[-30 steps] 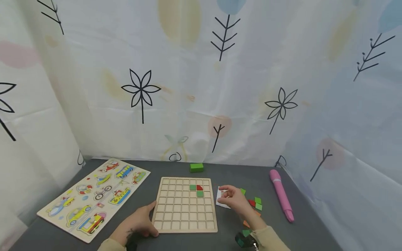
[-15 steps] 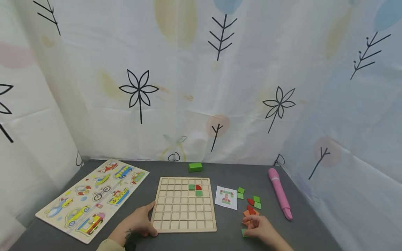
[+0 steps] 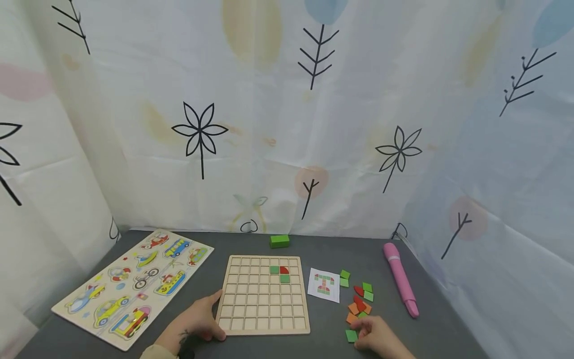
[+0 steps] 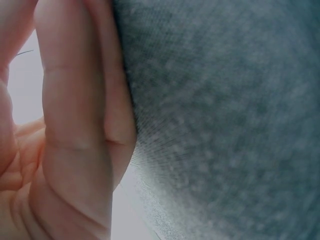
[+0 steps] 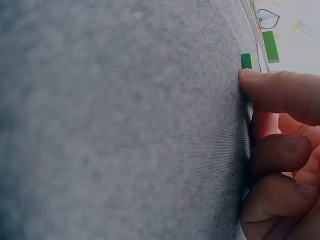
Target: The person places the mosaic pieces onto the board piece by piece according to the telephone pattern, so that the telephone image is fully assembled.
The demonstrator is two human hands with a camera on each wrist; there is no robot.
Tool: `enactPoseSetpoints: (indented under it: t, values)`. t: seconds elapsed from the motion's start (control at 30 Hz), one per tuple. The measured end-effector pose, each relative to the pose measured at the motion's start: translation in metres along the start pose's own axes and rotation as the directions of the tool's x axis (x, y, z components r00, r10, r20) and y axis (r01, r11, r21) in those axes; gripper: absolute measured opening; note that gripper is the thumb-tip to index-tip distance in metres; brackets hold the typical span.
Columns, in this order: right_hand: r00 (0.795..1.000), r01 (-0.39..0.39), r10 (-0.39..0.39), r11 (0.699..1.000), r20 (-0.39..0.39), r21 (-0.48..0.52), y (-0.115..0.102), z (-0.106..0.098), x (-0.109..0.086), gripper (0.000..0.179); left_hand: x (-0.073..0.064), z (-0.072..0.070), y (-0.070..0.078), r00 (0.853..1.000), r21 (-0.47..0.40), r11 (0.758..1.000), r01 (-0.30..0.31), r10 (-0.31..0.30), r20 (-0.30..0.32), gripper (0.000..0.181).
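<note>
A square wooden grid board (image 3: 264, 299) lies on the dark table. Two green square tiles and a red quarter-round tile (image 3: 284, 269) sit in its upper right cells. My left hand (image 3: 197, 319) rests against the board's left edge and near corner, thumb and index finger apart. In the left wrist view its fingers (image 4: 75, 80) look fairly straight. At the front right, my right hand (image 3: 376, 335) pinches a green square tile (image 3: 351, 336) on the table between thumb and index finger. In the right wrist view the thumb touches the green tile (image 5: 246, 61), which is partly covered.
Loose orange tiles (image 3: 352, 317), red tiles (image 3: 360, 304) and green tiles (image 3: 367, 287) lie right of the board. Beside it is a printed pattern card (image 3: 324, 285). A vehicle puzzle board (image 3: 134, 289), a green block (image 3: 280, 241) and a pink microphone-shaped object (image 3: 400, 279) lie around.
My right hand has moved from above the pattern card down to the green tile at the front right, uncovering the card. My left hand stays at the board.
</note>
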State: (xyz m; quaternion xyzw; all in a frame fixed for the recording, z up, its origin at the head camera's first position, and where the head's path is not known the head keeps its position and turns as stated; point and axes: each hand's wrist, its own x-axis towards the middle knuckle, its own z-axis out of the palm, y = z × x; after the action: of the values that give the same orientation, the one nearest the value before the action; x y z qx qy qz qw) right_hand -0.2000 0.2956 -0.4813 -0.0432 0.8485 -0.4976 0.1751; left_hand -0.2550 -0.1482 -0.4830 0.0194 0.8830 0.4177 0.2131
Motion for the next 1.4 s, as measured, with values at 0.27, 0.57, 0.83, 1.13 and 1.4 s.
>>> enactPoseSetpoints:
  t: [0.27,0.57,0.83,1.13,1.4]
  values:
    - [0.997,0.012,-0.017,0.997,-0.073,-0.072,-0.005,0.006,0.012,0.026,-0.001,0.0,-0.003,1.0,-0.005,1.0,-0.02,0.02,0.003,0.113]
    - [0.972,0.16,-0.167,0.986,-0.165,-0.051,-0.042,0.028,0.053,0.027,-0.003,0.0,-0.001,1.0,0.007,1.0,-0.013,0.013,0.002,0.113]
    - [0.973,0.213,-0.207,0.976,-0.106,0.046,-0.081,0.053,0.099,0.03,-0.004,0.002,0.001,1.0,0.021,1.0,-0.009,0.009,-0.013,0.112]
    - [0.961,0.256,-0.247,0.965,-0.127,0.061,-0.113,0.074,0.146,0.032,-0.004,0.002,0.002,1.0,0.031,0.999,0.011,-0.01,-0.018,0.111]
    - [0.951,0.28,-0.281,0.96,-0.132,-0.028,-0.128,0.092,0.171,0.031,-0.005,0.002,0.005,1.0,0.032,0.999,-0.006,0.007,-0.027,0.112]
